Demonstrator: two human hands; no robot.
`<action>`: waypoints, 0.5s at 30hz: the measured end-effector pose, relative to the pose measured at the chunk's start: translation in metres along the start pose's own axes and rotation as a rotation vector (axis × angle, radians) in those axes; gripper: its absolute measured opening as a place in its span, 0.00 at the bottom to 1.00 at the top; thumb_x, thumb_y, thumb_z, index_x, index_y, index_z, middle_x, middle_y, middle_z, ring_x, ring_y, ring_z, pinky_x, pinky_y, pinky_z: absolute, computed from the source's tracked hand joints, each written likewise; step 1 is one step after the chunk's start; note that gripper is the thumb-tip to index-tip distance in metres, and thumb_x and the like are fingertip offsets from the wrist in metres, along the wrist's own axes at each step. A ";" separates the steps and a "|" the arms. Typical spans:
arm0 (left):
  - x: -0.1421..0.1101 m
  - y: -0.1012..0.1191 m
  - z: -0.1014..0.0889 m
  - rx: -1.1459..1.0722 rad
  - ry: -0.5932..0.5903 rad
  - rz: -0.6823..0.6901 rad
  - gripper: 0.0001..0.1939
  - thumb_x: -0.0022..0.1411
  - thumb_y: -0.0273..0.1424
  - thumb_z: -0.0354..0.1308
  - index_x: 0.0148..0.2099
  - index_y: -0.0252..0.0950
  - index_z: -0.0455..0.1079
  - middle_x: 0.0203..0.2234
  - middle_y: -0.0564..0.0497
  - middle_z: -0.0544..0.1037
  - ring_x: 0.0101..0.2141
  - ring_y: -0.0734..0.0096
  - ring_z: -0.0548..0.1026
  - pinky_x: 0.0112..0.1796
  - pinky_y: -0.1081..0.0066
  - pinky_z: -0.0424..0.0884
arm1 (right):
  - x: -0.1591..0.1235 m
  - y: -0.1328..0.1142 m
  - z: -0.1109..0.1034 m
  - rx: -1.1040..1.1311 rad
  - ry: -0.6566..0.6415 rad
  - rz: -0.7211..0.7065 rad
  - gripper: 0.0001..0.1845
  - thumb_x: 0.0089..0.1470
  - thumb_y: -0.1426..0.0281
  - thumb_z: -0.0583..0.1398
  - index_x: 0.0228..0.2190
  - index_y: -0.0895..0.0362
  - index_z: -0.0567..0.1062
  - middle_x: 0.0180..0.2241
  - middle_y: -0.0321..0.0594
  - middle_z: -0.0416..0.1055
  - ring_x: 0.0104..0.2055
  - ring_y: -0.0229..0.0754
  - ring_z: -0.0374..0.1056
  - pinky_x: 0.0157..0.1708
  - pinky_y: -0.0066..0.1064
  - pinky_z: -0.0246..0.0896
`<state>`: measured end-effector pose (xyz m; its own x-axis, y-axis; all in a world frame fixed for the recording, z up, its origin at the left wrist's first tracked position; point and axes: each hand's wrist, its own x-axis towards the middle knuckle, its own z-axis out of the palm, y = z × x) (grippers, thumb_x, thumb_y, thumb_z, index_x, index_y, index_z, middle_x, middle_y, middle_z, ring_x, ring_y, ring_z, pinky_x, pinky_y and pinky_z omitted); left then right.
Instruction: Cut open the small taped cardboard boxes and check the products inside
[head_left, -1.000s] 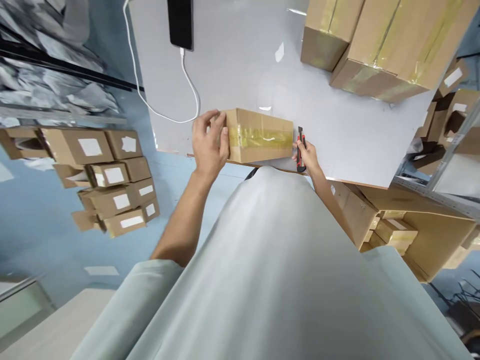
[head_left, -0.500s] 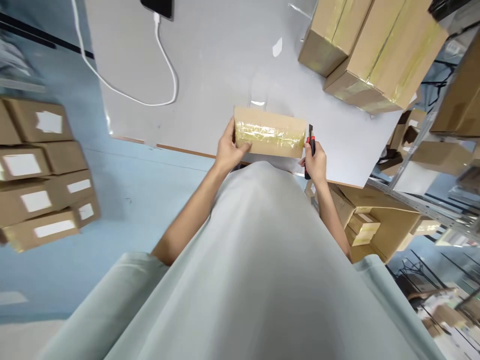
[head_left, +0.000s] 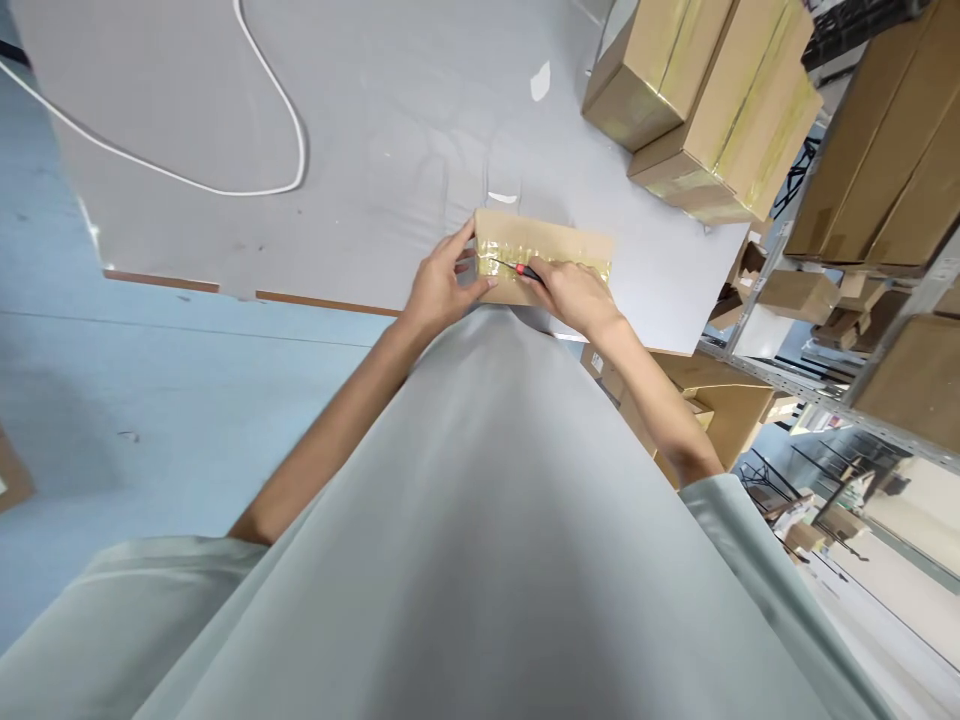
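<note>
Near the front edge of the table [head_left: 375, 120], just beside the shirt [head_left: 465, 480], lies a small box [head_left: 551, 226], its length running crosswise, a placing that probably keeps it within easy reach of both hands. Tape [head_left: 490, 249] runs lengthwise along the upper face, which is turned up toward the knife [head_left: 523, 269]. The left hand [head_left: 437, 290] grasps the box's left end, thumb on the near side and the other fingers at the end, seemingly to stop it sliding. The right hand [head_left: 574, 295] has its fingers wrapped about the knife and is over the box's right part, so that the blade [head_left: 503, 264] points left along the tape; the grip looks suited to fine control. Whether the blade has pierced the tape is too small to tell. Two cartons [head_left: 739, 105] stand farther off to the right, and a cord [head_left: 302, 152] lies well apart on the left, where neither hampers the hands.
</note>
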<state>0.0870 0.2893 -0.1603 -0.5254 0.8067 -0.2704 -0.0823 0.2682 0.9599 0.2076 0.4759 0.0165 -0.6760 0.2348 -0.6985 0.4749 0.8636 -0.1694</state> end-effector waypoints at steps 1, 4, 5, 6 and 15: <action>0.000 -0.001 0.001 -0.004 0.002 0.002 0.52 0.60 0.52 0.80 0.82 0.53 0.68 0.73 0.44 0.77 0.67 0.39 0.80 0.66 0.47 0.81 | 0.005 -0.005 -0.002 -0.034 -0.013 -0.001 0.24 0.85 0.57 0.50 0.62 0.55 0.80 0.53 0.54 0.87 0.54 0.60 0.82 0.52 0.42 0.68; 0.001 -0.001 0.003 0.005 0.002 -0.005 0.50 0.64 0.49 0.77 0.83 0.52 0.65 0.73 0.44 0.76 0.68 0.40 0.80 0.67 0.46 0.79 | 0.015 -0.012 -0.007 -0.101 -0.037 0.006 0.25 0.85 0.57 0.50 0.63 0.55 0.80 0.55 0.55 0.86 0.56 0.60 0.81 0.55 0.43 0.68; 0.001 -0.001 0.004 0.013 -0.003 -0.008 0.49 0.66 0.49 0.75 0.84 0.51 0.64 0.73 0.44 0.76 0.68 0.40 0.80 0.68 0.46 0.79 | 0.017 -0.014 -0.008 -0.116 -0.044 0.010 0.25 0.85 0.57 0.51 0.64 0.55 0.80 0.56 0.55 0.86 0.56 0.60 0.81 0.56 0.44 0.68; 0.001 0.000 0.004 0.018 -0.008 -0.008 0.49 0.67 0.49 0.74 0.84 0.52 0.64 0.73 0.44 0.76 0.68 0.41 0.79 0.68 0.46 0.79 | 0.017 -0.015 -0.010 -0.131 -0.053 0.015 0.25 0.85 0.57 0.51 0.65 0.55 0.80 0.56 0.55 0.86 0.57 0.60 0.81 0.57 0.44 0.68; -0.002 0.016 -0.002 0.078 -0.088 0.016 0.53 0.69 0.60 0.71 0.86 0.52 0.56 0.82 0.47 0.64 0.75 0.43 0.71 0.70 0.44 0.76 | 0.024 -0.031 -0.029 -0.189 -0.122 -0.020 0.23 0.84 0.68 0.51 0.64 0.62 0.80 0.58 0.61 0.84 0.61 0.60 0.80 0.60 0.45 0.69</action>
<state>0.0856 0.2909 -0.1440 -0.4495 0.8535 -0.2636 -0.0065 0.2920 0.9564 0.1601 0.4676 0.0255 -0.6052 0.1710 -0.7775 0.3403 0.9385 -0.0586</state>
